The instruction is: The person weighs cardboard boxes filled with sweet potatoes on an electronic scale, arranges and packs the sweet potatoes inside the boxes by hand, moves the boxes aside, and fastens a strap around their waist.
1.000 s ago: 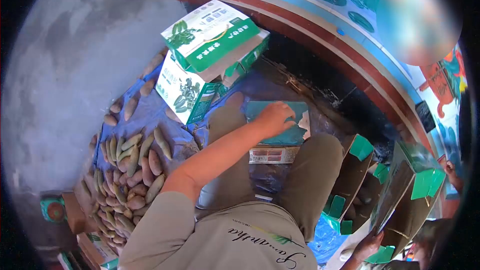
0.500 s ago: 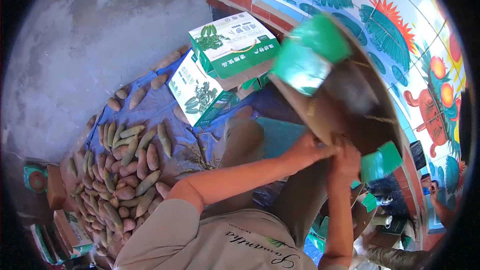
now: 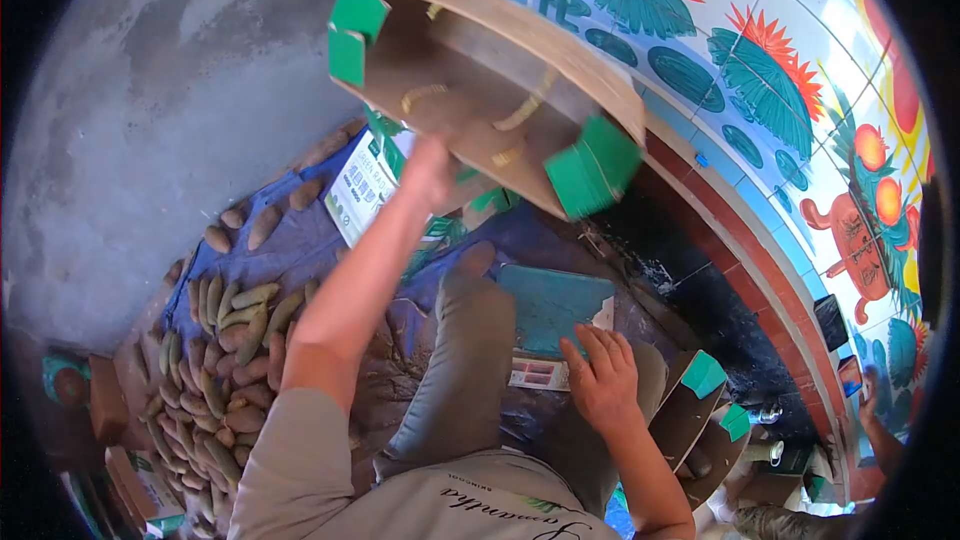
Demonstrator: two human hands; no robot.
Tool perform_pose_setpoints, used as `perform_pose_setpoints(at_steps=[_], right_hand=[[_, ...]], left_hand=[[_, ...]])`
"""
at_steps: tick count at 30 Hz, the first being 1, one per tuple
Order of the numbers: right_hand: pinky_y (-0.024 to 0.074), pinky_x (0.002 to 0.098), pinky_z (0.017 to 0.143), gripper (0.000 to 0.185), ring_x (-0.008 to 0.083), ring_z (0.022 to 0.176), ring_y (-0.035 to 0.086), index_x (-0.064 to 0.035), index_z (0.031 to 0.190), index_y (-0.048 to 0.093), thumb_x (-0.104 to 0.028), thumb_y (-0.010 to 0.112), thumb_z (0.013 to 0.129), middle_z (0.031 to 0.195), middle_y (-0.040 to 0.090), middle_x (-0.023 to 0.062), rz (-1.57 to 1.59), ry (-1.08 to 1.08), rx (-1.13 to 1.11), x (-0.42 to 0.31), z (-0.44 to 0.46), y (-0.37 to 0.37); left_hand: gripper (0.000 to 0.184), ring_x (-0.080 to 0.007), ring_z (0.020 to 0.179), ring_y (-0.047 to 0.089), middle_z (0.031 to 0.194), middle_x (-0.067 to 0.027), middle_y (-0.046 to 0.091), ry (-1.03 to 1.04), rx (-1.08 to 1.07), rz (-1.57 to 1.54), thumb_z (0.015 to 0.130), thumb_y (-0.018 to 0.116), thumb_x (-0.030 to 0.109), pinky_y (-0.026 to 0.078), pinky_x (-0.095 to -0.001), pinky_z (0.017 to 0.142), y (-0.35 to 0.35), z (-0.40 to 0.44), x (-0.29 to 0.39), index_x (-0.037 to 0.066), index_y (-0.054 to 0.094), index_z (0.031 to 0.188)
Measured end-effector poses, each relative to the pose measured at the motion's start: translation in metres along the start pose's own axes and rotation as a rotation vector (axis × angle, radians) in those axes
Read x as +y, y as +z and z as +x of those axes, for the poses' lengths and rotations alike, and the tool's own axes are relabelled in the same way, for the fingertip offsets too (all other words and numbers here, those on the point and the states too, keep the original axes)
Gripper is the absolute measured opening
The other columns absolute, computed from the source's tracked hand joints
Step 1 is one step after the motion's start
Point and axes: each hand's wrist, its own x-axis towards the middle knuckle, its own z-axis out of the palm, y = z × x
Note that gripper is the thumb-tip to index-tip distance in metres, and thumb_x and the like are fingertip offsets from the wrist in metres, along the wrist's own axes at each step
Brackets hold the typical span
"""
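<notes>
My left hand (image 3: 430,172), blurred by motion, grips the near edge of an opened cardboard box (image 3: 470,105). The box is held up and tilted, its brown inside facing me, with green end flaps and yellowish rope handles. My right hand (image 3: 603,375) is off the box, fingers apart and slightly curled, above my right thigh. Beyond that hand lies a flat teal panel (image 3: 552,305). Behind the held box, a white and green printed carton (image 3: 362,188) stands on the blue sheet, partly hidden.
A heap of green radishes and reddish sweet potatoes (image 3: 225,380) spreads to the left on the blue sheet (image 3: 290,260). More open boxes (image 3: 690,410) stand at my right. A painted tile wall (image 3: 740,90) rises on the right. Another person's hand (image 3: 868,398) shows at far right.
The box has swung left and upward, now in front of the printed cartons. My right hand has let go of it and come down to my lap; the left hand still grips it.
</notes>
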Motion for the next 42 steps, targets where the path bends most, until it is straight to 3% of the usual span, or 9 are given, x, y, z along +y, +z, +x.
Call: perform_pose_setpoints(at_steps=[2,5,8,14,19,21,25,29,42], right_hand=[[0.0410,0.0438,0.089,0.039,0.0284,0.102,0.053,-0.0072,0.110,0.055,-0.007,0.057,0.071,0.113,0.053,0.0131,-0.010,0.044,-0.054,0.005,-0.014,0.008],[0.0414,0.0435,0.088,0.038,0.0286,0.100,0.053,-0.0065,0.108,0.056,-0.005,0.058,0.070,0.110,0.053,0.0127,0.022,0.116,-0.048,0.013,-0.031,0.018],[0.0417,0.0432,0.087,0.038,0.0288,0.098,0.054,-0.0064,0.107,0.055,-0.003,0.058,0.069,0.109,0.053,0.0125,0.024,0.218,-0.076,0.020,-0.049,0.024],[0.0439,0.0435,0.083,0.033,0.0295,0.093,0.056,-0.0047,0.102,0.057,-0.003,0.059,0.069,0.104,0.055,0.0133,0.027,0.275,-0.005,0.029,-0.052,0.024],[0.0411,0.0428,0.089,0.034,0.0280,0.100,0.053,-0.0045,0.103,0.057,-0.006,0.057,0.068,0.110,0.055,0.0126,0.059,0.311,-0.025,0.031,-0.052,0.027],[0.0407,0.0430,0.090,0.035,0.0281,0.101,0.053,-0.0043,0.102,0.057,-0.007,0.056,0.068,0.110,0.055,0.0127,0.075,0.330,-0.027,0.027,-0.059,0.026],[0.0401,0.0434,0.091,0.034,0.0284,0.102,0.053,-0.0040,0.102,0.057,-0.009,0.056,0.068,0.110,0.055,0.0133,0.107,0.328,-0.004,0.030,-0.063,0.027],[0.0434,0.0411,0.087,0.033,0.0274,0.094,0.056,-0.0046,0.100,0.058,-0.007,0.059,0.067,0.105,0.056,0.0123,0.080,0.304,0.090,0.032,-0.068,0.024],[0.0447,0.0401,0.080,0.027,0.0286,0.090,0.056,-0.0041,0.098,0.058,-0.003,0.060,0.071,0.101,0.058,0.0106,-0.020,0.551,0.267,0.048,-0.113,-0.022]], left_hand=[[0.055,-0.0320,0.123,0.038,0.138,-0.0163,0.035,0.025,-0.063,0.002,0.091,0.048,0.036,0.034,-0.0458,0.101,-0.016,0.049,0.025,0.004,0.032,0.134],[0.066,-0.0367,0.121,0.039,0.140,-0.0184,0.028,-0.116,0.218,-0.036,0.087,0.050,0.047,0.040,-0.0532,0.092,-0.066,0.109,0.010,0.007,0.028,0.135],[0.079,-0.0390,0.130,0.024,0.147,-0.0164,0.010,-0.127,0.324,0.166,0.086,0.043,0.058,0.028,-0.0517,0.102,-0.054,0.093,-0.009,0.011,0.013,0.142],[0.091,-0.0352,0.134,0.016,0.147,-0.0158,0.016,-0.052,0.061,0.230,0.079,0.035,0.073,0.017,-0.0528,0.105,-0.047,0.103,-0.030,0.013,0.013,0.143],[0.081,-0.0256,0.118,0.039,0.130,-0.0107,0.043,-0.020,-0.028,0.396,0.078,0.046,0.068,0.027,-0.0469,0.099,-0.028,0.099,-0.029,0.009,0.036,0.133],[0.082,-0.0274,0.117,0.037,0.138,-0.0081,0.031,-0.087,-0.195,0.394,0.078,0.046,0.069,0.030,-0.0486,0.093,-0.044,0.109,-0.033,0.014,0.030,0.137],[0.084,-0.0280,0.120,0.035,0.137,-0.0093,0.033,-0.062,-0.124,0.386,0.079,0.047,0.066,0.031,-0.0463,0.095,-0.030,0.088,-0.033,0.009,0.029,0.137],[0.083,-0.0288,0.123,0.031,0.140,-0.0119,0.031,-0.132,-0.210,0.376,0.082,0.044,0.066,0.018,-0.0492,0.104,-0.063,0.119,-0.047,0.008,0.025,0.139],[0.064,-0.0302,0.134,0.021,0.145,-0.0164,0.022,-0.068,-0.085,0.444,0.092,0.040,0.045,0.017,-0.0473,0.107,0.000,-0.006,-0.062,0.013,0.018,0.142]])
